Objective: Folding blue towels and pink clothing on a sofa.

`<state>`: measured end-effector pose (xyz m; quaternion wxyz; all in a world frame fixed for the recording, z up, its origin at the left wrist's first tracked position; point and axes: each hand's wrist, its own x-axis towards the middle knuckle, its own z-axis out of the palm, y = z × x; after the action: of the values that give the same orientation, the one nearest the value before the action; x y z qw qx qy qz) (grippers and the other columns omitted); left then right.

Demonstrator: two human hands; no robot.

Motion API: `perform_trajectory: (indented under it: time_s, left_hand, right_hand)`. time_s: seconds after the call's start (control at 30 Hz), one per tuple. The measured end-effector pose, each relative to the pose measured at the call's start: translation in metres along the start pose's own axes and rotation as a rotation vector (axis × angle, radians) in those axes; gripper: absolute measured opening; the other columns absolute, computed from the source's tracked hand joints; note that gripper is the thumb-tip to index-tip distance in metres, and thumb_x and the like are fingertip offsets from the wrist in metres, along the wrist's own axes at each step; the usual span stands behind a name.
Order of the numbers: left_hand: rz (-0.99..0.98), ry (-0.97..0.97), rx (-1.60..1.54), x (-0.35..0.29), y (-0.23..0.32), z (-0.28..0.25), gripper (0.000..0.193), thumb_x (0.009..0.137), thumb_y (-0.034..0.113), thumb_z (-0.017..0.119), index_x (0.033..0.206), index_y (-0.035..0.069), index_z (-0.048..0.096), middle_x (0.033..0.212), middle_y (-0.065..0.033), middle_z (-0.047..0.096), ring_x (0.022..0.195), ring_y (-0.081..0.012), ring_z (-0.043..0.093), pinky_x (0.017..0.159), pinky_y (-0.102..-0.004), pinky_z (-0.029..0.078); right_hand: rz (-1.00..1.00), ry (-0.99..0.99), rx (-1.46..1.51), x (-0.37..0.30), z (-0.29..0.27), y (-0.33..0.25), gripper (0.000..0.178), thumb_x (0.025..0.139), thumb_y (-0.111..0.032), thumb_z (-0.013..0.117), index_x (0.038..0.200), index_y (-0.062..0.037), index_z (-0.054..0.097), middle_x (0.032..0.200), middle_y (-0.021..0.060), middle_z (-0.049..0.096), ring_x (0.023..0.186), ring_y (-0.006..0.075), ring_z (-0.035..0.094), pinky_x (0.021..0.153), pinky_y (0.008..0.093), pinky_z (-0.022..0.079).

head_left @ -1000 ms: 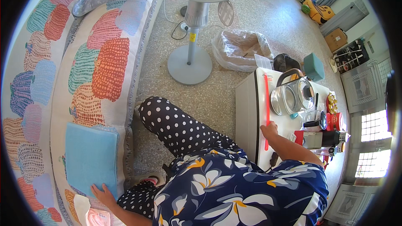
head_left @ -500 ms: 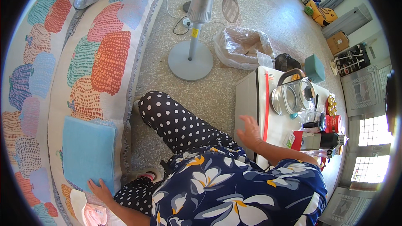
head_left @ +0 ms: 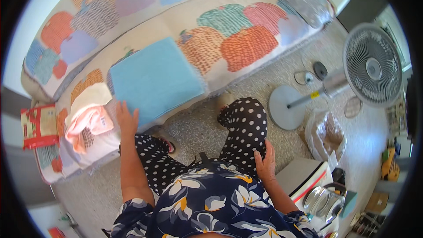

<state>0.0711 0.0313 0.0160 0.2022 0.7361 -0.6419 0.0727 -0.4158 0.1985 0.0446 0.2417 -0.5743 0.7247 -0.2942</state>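
Note:
A flat, light-blue folded cloth [head_left: 154, 77], perhaps a towel, lies on the sofa seat in front of me. My left hand [head_left: 127, 118] is at its near left edge, fingers stretched out and apart; whether the fingertips press on the cloth is hard to tell. My right hand [head_left: 265, 163] is beside my right knee in polka-dot trousers [head_left: 246, 121], fingers extended, holding nothing. Left of the blue cloth, a crumpled pink cloth [head_left: 94, 122] lies partly over a cream one [head_left: 93, 97].
A patterned cover drapes the sofa [head_left: 211, 57]. A red and cream package [head_left: 42, 125] rests at its left end. To the right stand a grey floor fan [head_left: 287, 108], a plastic-lined bin [head_left: 326, 136] and a white cabinet [head_left: 304, 172] bearing a glass kettle [head_left: 324, 202].
The view has turned left toward the sofa. My right hand has moved from beside the cabinet to my knee. My left hand remains by the blue cloth's edge.

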Motion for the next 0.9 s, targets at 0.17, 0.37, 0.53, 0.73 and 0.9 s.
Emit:
perform_trajectory:
  time_s: [0.17, 0.37, 0.53, 0.73, 0.9]
  left_hand:
    - [-0.083, -0.023, -0.024, -0.005, 0.003, -0.006, 0.063, 0.078, 0.032, 0.062, 0.125, -0.003, 0.041, 0.132, -0.0270, 0.035, 0.122, -0.0404, 0.034, 0.102, -0.0466, 0.026]
    - [-0.139, -0.057, -0.031, -0.017, 0.010, -0.015, 0.063, 0.078, 0.033, 0.062, 0.126, -0.001, 0.041, 0.134, -0.0237, 0.036, 0.123, -0.0382, 0.034, 0.102, -0.0463, 0.027]
    - [-0.196, -0.011, 0.025, -0.023, 0.019, -0.025, 0.065, 0.078, 0.036, 0.061, 0.127, -0.001, 0.040, 0.137, -0.0218, 0.032, 0.126, -0.0365, 0.030, 0.102, -0.0490, 0.025]
    - [-0.153, 0.059, 0.046, -0.014, 0.042, -0.036, 0.067, 0.080, 0.037, 0.059, 0.130, -0.002, 0.036, 0.140, -0.0189, 0.027, 0.130, -0.0355, 0.024, 0.104, -0.0513, 0.019]
    - [-0.111, -0.067, 0.116, 0.012, 0.046, -0.004, 0.069, 0.085, 0.046, 0.046, 0.135, 0.001, 0.030, 0.145, -0.0156, 0.019, 0.136, -0.0279, 0.015, 0.107, -0.0519, 0.008]
  right_hand:
    - [-0.095, 0.032, -0.068, 0.037, 0.019, -0.017, 0.071, 0.082, -0.023, 0.057, 0.135, 0.0065, 0.019, 0.133, 0.0300, 0.029, 0.122, 0.0428, 0.032, 0.103, 0.0444, 0.025]
    - [-0.213, 0.064, -0.144, 0.071, 0.031, -0.036, 0.077, 0.082, -0.026, 0.058, 0.136, 0.0070, 0.014, 0.135, 0.0307, 0.026, 0.123, 0.0450, 0.029, 0.104, 0.0472, 0.023]
    - [-0.529, 0.057, -0.318, 0.117, 0.034, -0.071, 0.065, 0.082, -0.026, 0.059, 0.131, 0.0043, 0.030, 0.133, 0.0250, 0.033, 0.122, 0.0403, 0.033, 0.103, 0.0467, 0.025]
    - [-0.871, -0.060, -0.240, 0.179, 0.075, -0.148, 0.051, 0.081, -0.022, 0.059, 0.123, 0.0013, 0.044, 0.124, 0.0219, 0.044, 0.115, 0.0366, 0.041, 0.097, 0.0449, 0.031]
    - [-0.987, -0.176, -0.165, 0.237, 0.144, -0.180, 0.050, 0.081, -0.022, 0.060, 0.122, 0.0027, 0.044, 0.125, 0.0235, 0.044, 0.114, 0.0382, 0.042, 0.096, 0.0445, 0.032]
